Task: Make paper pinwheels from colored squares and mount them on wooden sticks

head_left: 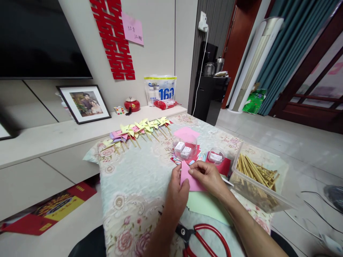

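Note:
A piece of pink paper (195, 185), with a folded, pointed top corner, is between my hands over the table. My left hand (179, 187) grips its left edge, thumb in front and fingers behind. My right hand (207, 175) pinches the paper near its upper right side with thumb and forefinger. Beneath lie sheets of light green paper (211, 207). Red-handled scissors (198, 237) lie close to my body, their blades partly hidden by my left forearm.
Several paper pinwheels on sticks (139, 127) lie along the table's far side. A clear round container (184, 148) with small white boxes and a smaller clear dish (215, 155) stand beyond my hands. At right is a plastic bin (257, 194) of wooden sticks (254, 171).

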Action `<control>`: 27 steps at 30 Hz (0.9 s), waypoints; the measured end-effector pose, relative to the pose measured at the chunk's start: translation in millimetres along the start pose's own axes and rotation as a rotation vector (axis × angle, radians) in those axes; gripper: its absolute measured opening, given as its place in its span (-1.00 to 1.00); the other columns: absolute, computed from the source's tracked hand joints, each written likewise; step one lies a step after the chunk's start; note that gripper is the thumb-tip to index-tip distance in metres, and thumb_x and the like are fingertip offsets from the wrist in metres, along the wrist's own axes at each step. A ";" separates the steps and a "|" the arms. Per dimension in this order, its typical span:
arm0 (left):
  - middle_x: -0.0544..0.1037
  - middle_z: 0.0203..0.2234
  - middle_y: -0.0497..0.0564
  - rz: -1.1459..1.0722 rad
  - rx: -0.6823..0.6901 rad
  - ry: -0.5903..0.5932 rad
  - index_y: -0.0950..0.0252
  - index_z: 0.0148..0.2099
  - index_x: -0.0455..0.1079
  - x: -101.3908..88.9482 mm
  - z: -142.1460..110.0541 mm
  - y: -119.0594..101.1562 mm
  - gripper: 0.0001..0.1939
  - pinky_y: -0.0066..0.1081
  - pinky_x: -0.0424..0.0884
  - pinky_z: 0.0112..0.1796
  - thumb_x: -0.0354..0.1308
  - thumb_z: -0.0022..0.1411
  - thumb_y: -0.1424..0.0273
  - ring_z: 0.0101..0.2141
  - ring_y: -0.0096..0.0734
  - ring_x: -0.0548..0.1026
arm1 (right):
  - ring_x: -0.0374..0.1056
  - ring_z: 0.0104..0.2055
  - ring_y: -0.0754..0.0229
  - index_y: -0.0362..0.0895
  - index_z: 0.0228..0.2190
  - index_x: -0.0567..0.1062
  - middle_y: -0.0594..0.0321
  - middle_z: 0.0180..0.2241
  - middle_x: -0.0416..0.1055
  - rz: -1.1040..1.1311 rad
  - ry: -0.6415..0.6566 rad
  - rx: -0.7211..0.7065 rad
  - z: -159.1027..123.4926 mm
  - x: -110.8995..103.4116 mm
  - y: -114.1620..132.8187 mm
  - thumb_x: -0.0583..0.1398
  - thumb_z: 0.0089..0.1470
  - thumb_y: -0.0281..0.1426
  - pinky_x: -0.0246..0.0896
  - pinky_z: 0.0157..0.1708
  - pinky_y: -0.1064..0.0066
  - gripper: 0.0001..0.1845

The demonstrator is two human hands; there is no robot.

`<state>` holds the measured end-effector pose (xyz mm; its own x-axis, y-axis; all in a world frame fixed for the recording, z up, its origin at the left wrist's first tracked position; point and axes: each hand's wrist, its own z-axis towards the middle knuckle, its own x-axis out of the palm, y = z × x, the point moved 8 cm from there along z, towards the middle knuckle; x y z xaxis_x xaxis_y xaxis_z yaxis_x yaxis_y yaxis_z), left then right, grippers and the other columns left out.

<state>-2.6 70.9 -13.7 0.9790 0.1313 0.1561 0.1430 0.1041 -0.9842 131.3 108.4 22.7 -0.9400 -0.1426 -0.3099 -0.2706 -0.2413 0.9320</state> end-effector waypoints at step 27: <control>0.42 -0.60 -0.13 -0.126 -0.076 -0.172 0.30 -0.39 0.35 -17.1 2.5 -3.4 -0.74 -0.50 0.27 -0.48 0.29 0.08 0.22 -0.56 -0.52 0.34 | 0.28 -0.45 0.21 -0.12 -0.39 0.55 0.29 -0.48 0.45 -0.149 0.087 -0.100 -3.9 8.3 9.7 0.24 0.10 -0.34 0.11 -0.42 0.41 -0.88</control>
<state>-20.1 70.8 -12.7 0.9142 0.2891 0.2841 0.2800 0.0566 -0.9583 121.7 101.1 28.4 -0.8684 -0.1790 -0.4624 -0.3798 -0.3594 0.8524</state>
